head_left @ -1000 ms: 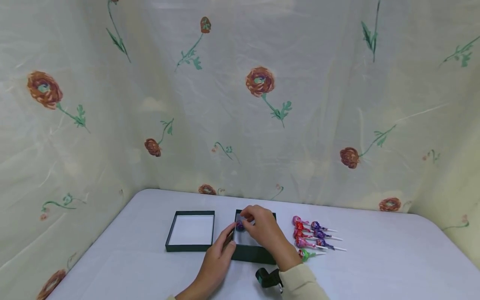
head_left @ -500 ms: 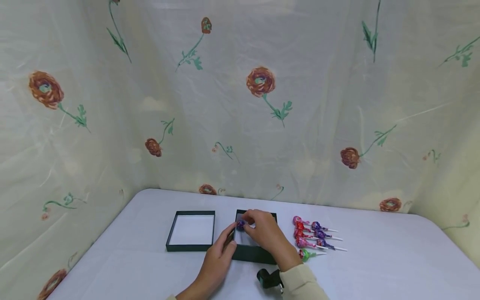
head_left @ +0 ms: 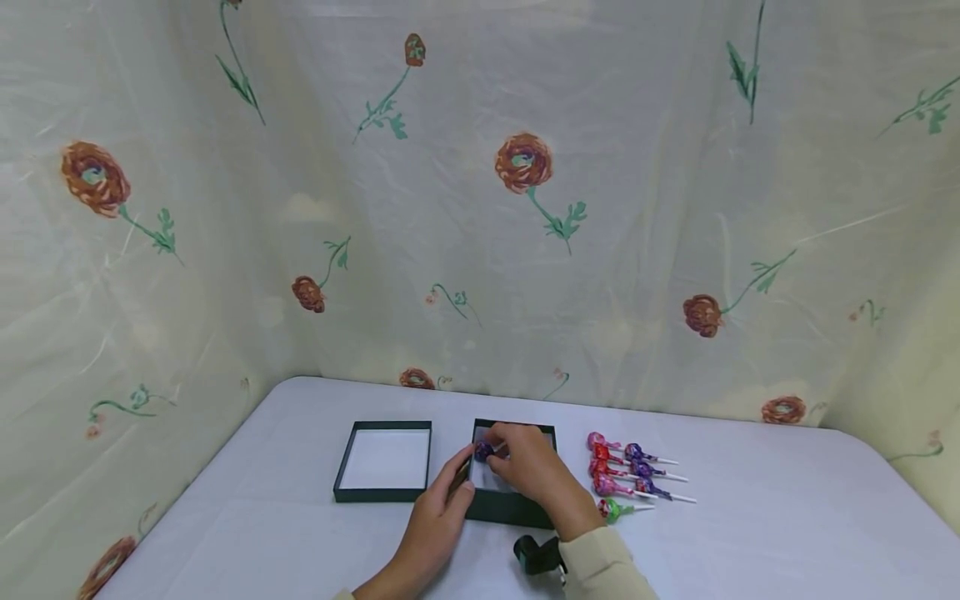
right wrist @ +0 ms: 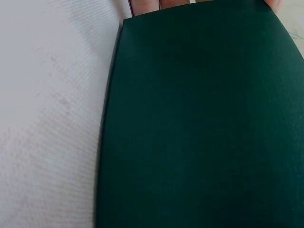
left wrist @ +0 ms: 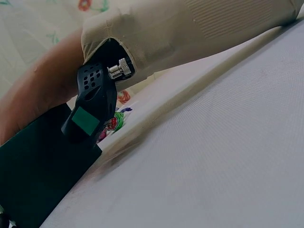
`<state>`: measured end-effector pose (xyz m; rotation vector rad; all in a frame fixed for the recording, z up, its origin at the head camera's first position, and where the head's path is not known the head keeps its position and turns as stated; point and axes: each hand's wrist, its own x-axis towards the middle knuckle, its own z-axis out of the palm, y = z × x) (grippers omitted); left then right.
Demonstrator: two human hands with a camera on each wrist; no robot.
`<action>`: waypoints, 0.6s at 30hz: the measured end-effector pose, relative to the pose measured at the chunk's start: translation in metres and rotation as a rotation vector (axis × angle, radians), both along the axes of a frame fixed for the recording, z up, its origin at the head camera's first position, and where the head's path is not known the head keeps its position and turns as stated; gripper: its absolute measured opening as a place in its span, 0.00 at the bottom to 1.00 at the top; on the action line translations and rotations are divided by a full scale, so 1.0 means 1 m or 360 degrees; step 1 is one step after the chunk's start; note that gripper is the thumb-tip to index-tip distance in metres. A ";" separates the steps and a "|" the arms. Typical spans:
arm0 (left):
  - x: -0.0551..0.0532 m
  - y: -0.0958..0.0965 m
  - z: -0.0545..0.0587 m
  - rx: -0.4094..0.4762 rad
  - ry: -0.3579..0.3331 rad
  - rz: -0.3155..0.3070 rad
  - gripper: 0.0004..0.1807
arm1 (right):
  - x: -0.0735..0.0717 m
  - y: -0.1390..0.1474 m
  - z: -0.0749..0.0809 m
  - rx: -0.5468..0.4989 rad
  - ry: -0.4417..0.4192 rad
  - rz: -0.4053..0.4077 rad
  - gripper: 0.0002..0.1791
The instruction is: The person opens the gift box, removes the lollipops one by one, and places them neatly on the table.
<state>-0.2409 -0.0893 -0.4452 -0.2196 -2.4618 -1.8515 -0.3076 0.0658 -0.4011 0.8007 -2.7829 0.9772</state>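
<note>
A dark green box [head_left: 510, 508] with a pale inside stands upright on the table. My left hand [head_left: 433, 521] rests against its left wall, fingers and thumb extended along the side. My right hand [head_left: 532, 467] reaches down into the box, and its thumb and fingers pinch a lollipop in a purple wrapper [head_left: 483, 452] near the left wall. The lollipop's stick is hidden by the hand. In the right wrist view the green front wall [right wrist: 199, 114] fills most of the picture, with fingertips showing past its far end.
A shallow green-rimmed lid [head_left: 382, 497] lies inside-up to the left of the box. To its right lie several wrapped lollipops [head_left: 611, 485], pink, red, purple and green. A black wrist camera [head_left: 536, 557] hangs below the right forearm. A floral curtain [head_left: 600, 250] backs the white table.
The right fingers have shifted slightly at the purple lollipop, moving it a little toward the right. The left hand stays on the box's left wall.
</note>
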 end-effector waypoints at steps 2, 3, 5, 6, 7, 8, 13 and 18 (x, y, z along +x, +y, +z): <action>0.000 0.000 0.000 -0.0001 0.0006 0.0001 0.25 | 0.000 0.000 0.000 0.0004 0.0003 0.0010 0.12; 0.000 0.000 0.000 -0.0002 0.0009 0.0001 0.25 | 0.000 0.000 0.000 0.0005 0.0005 0.0014 0.12; -0.001 0.000 -0.001 0.0000 0.0014 -0.0001 0.25 | -0.001 0.000 0.000 0.0008 0.0007 0.0021 0.12; -0.001 0.000 -0.001 0.0001 0.0016 -0.0001 0.25 | -0.001 0.001 -0.001 0.0009 0.0007 0.0025 0.12; -0.001 0.000 -0.001 0.0001 0.0019 -0.0002 0.25 | -0.001 0.001 -0.001 0.0010 0.0007 0.0028 0.12; -0.001 0.000 -0.001 0.0002 0.0021 -0.0003 0.25 | -0.001 0.001 -0.001 0.0011 0.0007 0.0031 0.11; -0.001 0.000 -0.001 -0.0007 0.0035 0.0007 0.25 | -0.001 0.001 0.000 0.0029 0.0020 0.0047 0.11; 0.000 0.000 -0.002 -0.0004 0.0036 0.0008 0.25 | -0.001 0.000 0.001 0.0059 -0.0026 0.0043 0.12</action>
